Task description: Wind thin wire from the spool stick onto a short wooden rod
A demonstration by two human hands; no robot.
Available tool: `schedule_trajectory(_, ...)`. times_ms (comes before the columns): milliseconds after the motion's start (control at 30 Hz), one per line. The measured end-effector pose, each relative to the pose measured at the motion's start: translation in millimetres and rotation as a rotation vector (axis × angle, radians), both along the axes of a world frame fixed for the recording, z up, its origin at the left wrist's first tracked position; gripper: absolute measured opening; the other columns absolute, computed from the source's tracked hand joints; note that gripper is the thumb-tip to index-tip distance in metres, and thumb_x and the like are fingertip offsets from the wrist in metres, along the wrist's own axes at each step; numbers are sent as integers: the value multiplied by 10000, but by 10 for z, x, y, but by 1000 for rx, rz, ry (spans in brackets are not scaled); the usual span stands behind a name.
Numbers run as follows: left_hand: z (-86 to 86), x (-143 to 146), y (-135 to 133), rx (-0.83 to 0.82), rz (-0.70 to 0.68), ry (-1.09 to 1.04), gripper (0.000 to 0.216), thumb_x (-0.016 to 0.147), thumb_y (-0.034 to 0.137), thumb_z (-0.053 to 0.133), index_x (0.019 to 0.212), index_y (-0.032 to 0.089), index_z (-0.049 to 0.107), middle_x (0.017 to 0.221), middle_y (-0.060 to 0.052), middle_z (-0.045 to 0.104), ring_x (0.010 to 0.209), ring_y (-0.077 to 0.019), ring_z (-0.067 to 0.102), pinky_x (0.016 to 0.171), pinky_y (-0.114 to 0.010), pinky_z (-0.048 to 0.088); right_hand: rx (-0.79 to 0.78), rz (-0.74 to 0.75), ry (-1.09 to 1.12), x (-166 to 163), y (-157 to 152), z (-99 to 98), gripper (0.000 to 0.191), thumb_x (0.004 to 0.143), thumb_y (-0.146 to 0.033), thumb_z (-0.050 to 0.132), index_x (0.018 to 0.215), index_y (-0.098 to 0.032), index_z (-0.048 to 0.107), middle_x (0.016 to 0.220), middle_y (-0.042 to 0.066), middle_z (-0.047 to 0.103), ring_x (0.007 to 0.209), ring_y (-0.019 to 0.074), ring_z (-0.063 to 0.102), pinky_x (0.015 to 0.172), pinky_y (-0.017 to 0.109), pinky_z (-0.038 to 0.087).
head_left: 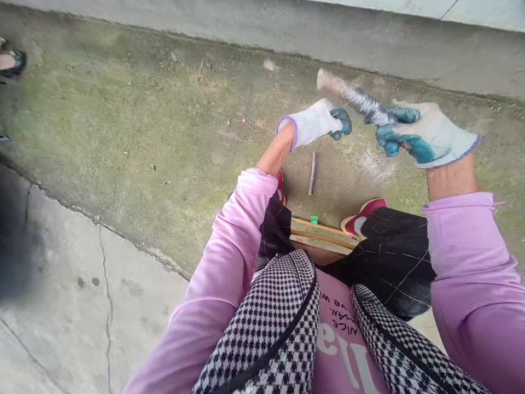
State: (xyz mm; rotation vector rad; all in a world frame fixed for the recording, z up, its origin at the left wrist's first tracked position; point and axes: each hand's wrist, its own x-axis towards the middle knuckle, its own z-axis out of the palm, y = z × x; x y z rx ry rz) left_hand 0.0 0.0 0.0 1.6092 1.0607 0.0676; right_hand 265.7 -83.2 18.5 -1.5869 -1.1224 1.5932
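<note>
My right hand (418,134), in a white work glove with a teal coated palm, is closed around one end of a short wooden stick (333,83) wound with silvery wire (367,104). The stick's bare end points up and to the left, slightly blurred. To the left of it, my left hand (328,123) wears a matching glove with a purple cuff. Its fingers are curled in, and I cannot make out what is in them, if anything. Below the left hand, a thin short rod (312,173) lies on the ground between my feet.
I sit with a wooden seat frame (322,236) between my legs, a small green tag (314,220) on it. My red shoes (363,216) flank the rod. A concrete ledge (246,27) runs along the top, cracked paving (82,284) lower left. Another person's foot (14,61) shows far left.
</note>
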Motion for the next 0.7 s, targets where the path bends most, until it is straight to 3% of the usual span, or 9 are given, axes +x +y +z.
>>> schedule_trajectory(67, -14, 36, -43, -38, -39, -29, 400, 1022, 130, 685, 1206, 160, 1038, 1134, -103, 967, 1121, -213, 891, 975, -273, 633, 18, -126, -114, -18, 69, -88, 247, 787, -156, 956, 1014, -202, 870, 778, -8, 743, 585, 130, 533, 479, 290, 510)
schedule_trajectory(167, -19, 72, -77, -42, -71, -18, 383, 1025, 117, 689, 1174, 171, 1038, 1072, -73, 953, 1096, -195, 857, 985, -264, 628, 1, -80, -436, 30, 159, -190, 183, 944, -170, 920, 1119, -219, 891, 860, 22, 782, 655, 169, 582, 571, 328, 542)
schedule_trajectory(267, -2, 71, -59, 12, -59, 55, 368, 1000, 124, 699, 1121, 189, 1040, 1002, -62, 935, 1059, -210, 840, 946, -280, 620, -17, 253, -870, 139, 224, -226, 130, 1088, -340, 894, 1177, -247, 915, 937, 113, 825, 838, 304, 739, 733, 425, 593)
schedule_trajectory(367, 8, 20, -1, 73, -24, 127, 343, 962, 170, 732, 1101, 199, 1044, 932, -68, 914, 1073, -256, 849, 922, -312, 610, -63, 544, -1064, 196, 230, -200, 171, 1130, -423, 841, 1106, -262, 892, 925, 178, 827, 938, 398, 783, 809, 485, 575)
schedule_trajectory(433, -10, -37, 42, 88, -26, 129, 299, 981, 216, 767, 1095, 182, 1042, 901, -75, 912, 1119, -275, 814, 969, -333, 603, -164, 626, -1036, 196, 184, -174, 151, 1125, -399, 821, 1079, -267, 876, 821, 136, 792, 825, 356, 746, 755, 465, 552)
schedule_trajectory(533, -77, -114, 87, 72, -42, 92, 251, 1027, 273, 812, 1085, 161, 1029, 862, -86, 914, 1169, -285, 726, 1072, -382, 580, -284, 636, -779, 205, 70, -150, 114, 1057, -340, 872, 1123, -253, 905, 804, 55, 790, 709, 252, 695, 668, 384, 552)
schedule_trajectory(633, -156, -132, 111, 45, -30, 20, 245, 1026, 198, 787, 1099, 151, 1015, 919, -73, 943, 1119, -256, 704, 1070, -403, 573, -274, 560, -401, 252, -12, -125, 284, 938, -383, 1002, 1174, -241, 933, 850, 30, 794, 698, 188, 644, 603, 312, 540)
schedule_trajectory(700, -201, -112, 136, 29, 0, -38, 275, 1001, 123, 755, 1111, 143, 1006, 983, -61, 966, 1080, -228, 702, 1056, -398, 574, -224, 488, -261, 269, -23, -87, 350, 868, -420, 1069, 1136, -242, 929, 850, 32, 784, 705, 174, 615, 572, 289, 523)
